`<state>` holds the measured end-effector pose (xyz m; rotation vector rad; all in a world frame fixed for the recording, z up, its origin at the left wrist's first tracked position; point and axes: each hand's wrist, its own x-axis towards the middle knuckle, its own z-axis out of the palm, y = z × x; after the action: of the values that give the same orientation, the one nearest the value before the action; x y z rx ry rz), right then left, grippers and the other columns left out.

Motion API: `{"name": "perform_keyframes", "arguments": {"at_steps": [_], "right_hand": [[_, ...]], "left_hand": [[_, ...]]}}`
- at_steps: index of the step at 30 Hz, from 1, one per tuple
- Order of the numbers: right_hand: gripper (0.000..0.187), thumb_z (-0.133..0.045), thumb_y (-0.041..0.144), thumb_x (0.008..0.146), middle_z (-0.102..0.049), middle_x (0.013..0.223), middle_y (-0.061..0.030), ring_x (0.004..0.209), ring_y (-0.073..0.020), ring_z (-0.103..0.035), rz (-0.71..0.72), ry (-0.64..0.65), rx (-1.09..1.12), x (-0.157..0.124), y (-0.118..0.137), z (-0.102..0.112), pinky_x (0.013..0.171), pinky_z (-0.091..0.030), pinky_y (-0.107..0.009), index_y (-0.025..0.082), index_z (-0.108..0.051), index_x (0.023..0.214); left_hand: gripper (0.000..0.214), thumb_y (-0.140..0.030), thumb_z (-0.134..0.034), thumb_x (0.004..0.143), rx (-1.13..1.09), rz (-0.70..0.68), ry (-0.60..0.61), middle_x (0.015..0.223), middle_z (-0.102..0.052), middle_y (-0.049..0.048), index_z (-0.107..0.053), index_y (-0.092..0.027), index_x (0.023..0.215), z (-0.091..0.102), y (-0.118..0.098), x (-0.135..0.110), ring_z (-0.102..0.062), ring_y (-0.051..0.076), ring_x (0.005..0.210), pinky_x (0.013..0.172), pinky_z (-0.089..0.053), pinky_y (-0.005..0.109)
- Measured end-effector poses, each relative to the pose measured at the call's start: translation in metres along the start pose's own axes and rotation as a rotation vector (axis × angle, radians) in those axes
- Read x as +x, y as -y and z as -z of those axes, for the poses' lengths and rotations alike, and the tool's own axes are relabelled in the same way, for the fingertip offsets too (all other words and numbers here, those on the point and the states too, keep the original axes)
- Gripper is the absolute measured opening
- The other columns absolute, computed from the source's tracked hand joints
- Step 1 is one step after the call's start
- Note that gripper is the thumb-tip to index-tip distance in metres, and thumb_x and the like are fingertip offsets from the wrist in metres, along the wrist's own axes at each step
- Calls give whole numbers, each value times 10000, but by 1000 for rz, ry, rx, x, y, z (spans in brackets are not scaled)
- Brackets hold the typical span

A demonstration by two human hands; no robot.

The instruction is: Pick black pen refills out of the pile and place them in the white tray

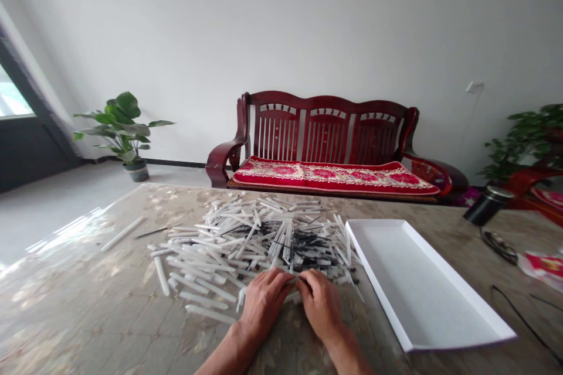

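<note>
Sticks [203, 300]: slim, white, heaped on the table [109, 322] from ten to one o'clock of your hands, black pieces [310, 246] among them at twelve. Your left hand [265, 296] and right hand [321, 304]: fingers curled, tips meeting; whether they pinch a stick, cannot tell. Handling, by judgement: light, stiff, smooth, apt to roll; you'd best grip mid-length, thumb against forefinger. Tray [422, 293]: white, shallow, three o'clock.
</note>
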<state>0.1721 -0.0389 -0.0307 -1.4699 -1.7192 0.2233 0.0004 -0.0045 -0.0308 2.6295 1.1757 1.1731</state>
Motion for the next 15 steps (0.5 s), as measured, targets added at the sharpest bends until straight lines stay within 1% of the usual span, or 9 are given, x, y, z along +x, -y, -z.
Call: {"name": "perform_keyframes", "arguments": {"at_steps": [2,4,6,8,11,15], "right_hand": [[231,-497,344,954,-709,817,-30,775,-192,-661,-64,-64,56,1,-3,0,710,-477,-263,230,-671,854],[268,-479,392,946,-710,800,-24,748,-188,-659,-157,-139,120,1,-6,2,689,-480,-263,231,-662,835],[296,-474,438,929,-685,728,-5,681,-183,-635,-245,-189,169,2,-9,6,643,-478,-267,241,-645,789],[309,-472,463,916,-636,650,13,611,-177,-594,-301,-212,206,3,-11,10,588,-461,-273,253,-620,743],[319,-466,460,918,-573,591,18,564,-173,-546,-323,-244,249,4,-11,14,537,-430,-282,260,-582,700],[307,-463,427,923,-545,584,3,559,-175,-521,-330,-298,291,3,-15,13,520,-416,-292,248,-568,697]], "left_hand": [[148,-295,-579,925,21,31,-26,876,-733,22,-687,-259,1019,2,3,0,-690,183,789,720,-520,284],[190,-303,-593,913,34,97,-78,925,-739,44,-682,-251,1074,4,8,0,-691,212,852,756,-530,317],[217,-310,-584,914,5,174,-121,953,-740,54,-680,-248,1098,6,12,-2,-693,220,893,777,-540,326],[218,-315,-572,914,-78,236,-138,950,-738,51,-687,-252,1088,6,15,-3,-695,210,899,787,-551,313],[214,-328,-572,903,-251,308,-144,913,-725,44,-702,-246,1053,4,15,-4,-691,185,825,747,-563,287],[208,-342,-586,879,-429,385,-168,849,-711,44,-720,-215,975,3,15,-2,-662,166,715,676,-555,270]]}}
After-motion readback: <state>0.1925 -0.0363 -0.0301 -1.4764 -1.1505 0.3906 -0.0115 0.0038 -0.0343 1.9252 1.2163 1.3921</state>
